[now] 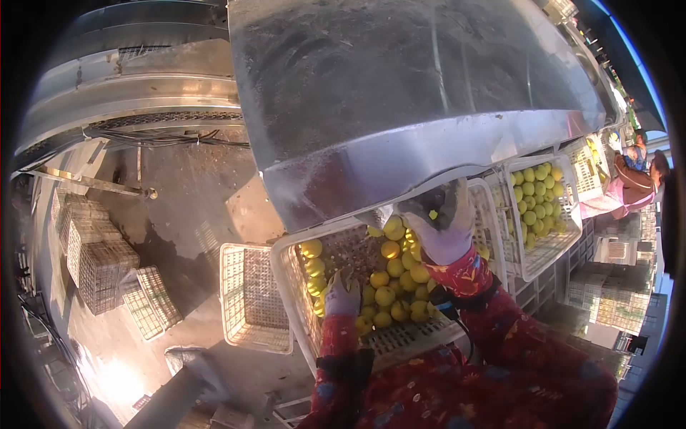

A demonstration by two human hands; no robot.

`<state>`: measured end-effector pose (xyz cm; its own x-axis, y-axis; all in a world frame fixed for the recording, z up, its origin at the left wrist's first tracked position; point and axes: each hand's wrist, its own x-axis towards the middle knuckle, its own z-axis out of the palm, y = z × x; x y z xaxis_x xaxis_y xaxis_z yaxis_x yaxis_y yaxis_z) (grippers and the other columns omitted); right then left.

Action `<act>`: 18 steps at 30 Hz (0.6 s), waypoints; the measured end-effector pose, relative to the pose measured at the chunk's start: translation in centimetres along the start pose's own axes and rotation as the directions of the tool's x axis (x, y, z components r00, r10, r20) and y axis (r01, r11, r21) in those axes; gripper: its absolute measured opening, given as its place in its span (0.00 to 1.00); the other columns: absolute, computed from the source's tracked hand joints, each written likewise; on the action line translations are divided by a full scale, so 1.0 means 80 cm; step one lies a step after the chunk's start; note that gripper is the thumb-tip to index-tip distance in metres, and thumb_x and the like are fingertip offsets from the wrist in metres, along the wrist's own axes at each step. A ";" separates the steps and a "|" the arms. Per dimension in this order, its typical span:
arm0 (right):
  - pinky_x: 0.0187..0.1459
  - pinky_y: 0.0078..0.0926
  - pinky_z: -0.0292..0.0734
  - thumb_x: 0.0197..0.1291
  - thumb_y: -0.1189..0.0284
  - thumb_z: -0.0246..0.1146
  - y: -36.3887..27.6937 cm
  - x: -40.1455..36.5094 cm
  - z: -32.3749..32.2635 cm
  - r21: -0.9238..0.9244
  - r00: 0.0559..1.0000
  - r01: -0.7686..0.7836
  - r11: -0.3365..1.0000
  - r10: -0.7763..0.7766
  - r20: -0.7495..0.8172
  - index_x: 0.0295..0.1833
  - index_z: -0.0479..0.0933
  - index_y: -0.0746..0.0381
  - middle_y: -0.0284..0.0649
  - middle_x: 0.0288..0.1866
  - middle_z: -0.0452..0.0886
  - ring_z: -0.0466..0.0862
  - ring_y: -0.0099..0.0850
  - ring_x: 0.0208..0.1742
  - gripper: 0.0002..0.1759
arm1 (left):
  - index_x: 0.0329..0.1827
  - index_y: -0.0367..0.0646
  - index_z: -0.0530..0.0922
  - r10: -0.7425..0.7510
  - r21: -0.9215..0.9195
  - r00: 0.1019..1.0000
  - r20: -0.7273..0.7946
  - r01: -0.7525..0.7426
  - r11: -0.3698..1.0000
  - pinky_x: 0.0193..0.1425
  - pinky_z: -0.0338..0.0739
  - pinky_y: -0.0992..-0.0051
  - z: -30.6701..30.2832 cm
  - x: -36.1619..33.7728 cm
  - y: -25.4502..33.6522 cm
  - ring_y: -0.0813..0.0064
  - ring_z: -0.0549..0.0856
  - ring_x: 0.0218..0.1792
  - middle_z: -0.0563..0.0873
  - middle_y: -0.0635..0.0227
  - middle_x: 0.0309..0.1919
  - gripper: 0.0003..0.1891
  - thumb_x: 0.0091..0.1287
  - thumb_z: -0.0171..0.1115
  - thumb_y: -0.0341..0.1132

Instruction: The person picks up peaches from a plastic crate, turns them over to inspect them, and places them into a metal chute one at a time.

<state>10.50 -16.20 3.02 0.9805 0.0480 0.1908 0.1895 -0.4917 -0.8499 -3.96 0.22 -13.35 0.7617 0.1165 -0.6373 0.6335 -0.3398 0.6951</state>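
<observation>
My left hand [343, 297], in a pale glove, reaches into a white plastic crate [300, 314]. Its fingers point forward and look a little apart beside a column of round yellow fruit [315, 267]; I see nothing held in it. Over the crate's far right part is my right hand [444, 239], also gloved, thumb and fingers spread wide close to the lip of a metal chute [400, 154]. A small yellow-green spot shows between those fingers, too small to name. More yellow-green fruit [384, 295] lies piled in the crate between and below my hands.
Another crate [525, 268] of green fruit stands to the right, with further crates beyond. A white crate [257, 336] sits at the left. Stacked crates [103, 264] rest on the floor farther left. People [636, 182] are at the far right.
</observation>
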 end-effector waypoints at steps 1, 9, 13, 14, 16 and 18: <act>0.44 0.41 0.79 0.52 0.65 0.74 0.003 -0.014 -0.014 0.122 0.993 -0.114 0.986 0.113 0.014 0.53 0.72 0.67 0.49 0.47 0.80 0.83 0.45 0.40 0.28 | 0.70 0.43 0.69 -0.065 0.175 0.996 0.056 0.054 0.983 0.71 0.68 0.58 0.022 0.013 0.000 0.57 0.73 0.68 0.73 0.49 0.67 0.30 0.67 0.60 0.46; 0.53 0.45 0.77 0.58 0.54 0.66 0.324 -0.100 0.105 -0.781 0.877 0.099 0.616 0.317 0.361 0.69 0.61 0.69 0.59 0.60 0.76 0.82 0.49 0.53 0.42 | 0.76 0.48 0.61 -0.104 0.658 0.907 0.407 -0.213 0.722 0.76 0.58 0.51 0.171 0.079 -0.028 0.50 0.65 0.73 0.61 0.50 0.75 0.48 0.52 0.71 0.53; 0.62 0.48 0.71 0.57 0.49 0.64 0.359 -0.118 0.145 -0.805 0.939 0.177 0.566 0.148 0.311 0.66 0.67 0.65 0.55 0.63 0.74 0.79 0.50 0.59 0.39 | 0.80 0.50 0.53 -0.256 0.813 0.800 0.542 -0.423 0.401 0.77 0.55 0.50 0.192 0.086 -0.026 0.49 0.57 0.77 0.53 0.50 0.79 0.51 0.55 0.67 0.57; 0.57 0.47 0.76 0.54 0.52 0.68 0.338 -0.109 0.140 -0.785 0.883 0.111 0.610 0.302 0.360 0.68 0.61 0.67 0.58 0.66 0.69 0.80 0.52 0.57 0.44 | 0.80 0.51 0.54 -0.251 0.814 0.800 0.545 -0.434 0.386 0.76 0.57 0.50 0.204 0.084 -0.042 0.49 0.56 0.77 0.53 0.50 0.79 0.49 0.56 0.65 0.56; 0.54 0.45 0.80 0.49 0.57 0.74 0.282 -0.098 0.116 -0.659 0.818 0.001 0.752 0.378 0.433 0.69 0.58 0.68 0.58 0.68 0.66 0.81 0.52 0.56 0.48 | 0.78 0.53 0.58 -0.222 0.813 0.817 0.533 -0.421 0.402 0.72 0.62 0.50 0.217 0.080 -0.066 0.48 0.59 0.76 0.56 0.49 0.77 0.41 0.62 0.62 0.51; 0.55 0.41 0.79 0.45 0.60 0.76 0.215 -0.087 0.078 -0.395 0.865 -0.054 0.917 0.241 0.440 0.66 0.63 0.66 0.55 0.65 0.70 0.81 0.51 0.55 0.45 | 0.76 0.56 0.63 -0.109 0.806 0.868 0.484 -0.394 0.441 0.68 0.69 0.51 0.246 0.091 -0.106 0.49 0.65 0.74 0.60 0.49 0.75 0.35 0.65 0.61 0.48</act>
<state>7.22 -19.52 -15.99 0.9171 0.3058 -0.2557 0.0998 -0.7972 -0.5954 -6.45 -14.41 -30.48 0.5266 -0.3135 -0.7902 -0.1298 -0.9483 0.2897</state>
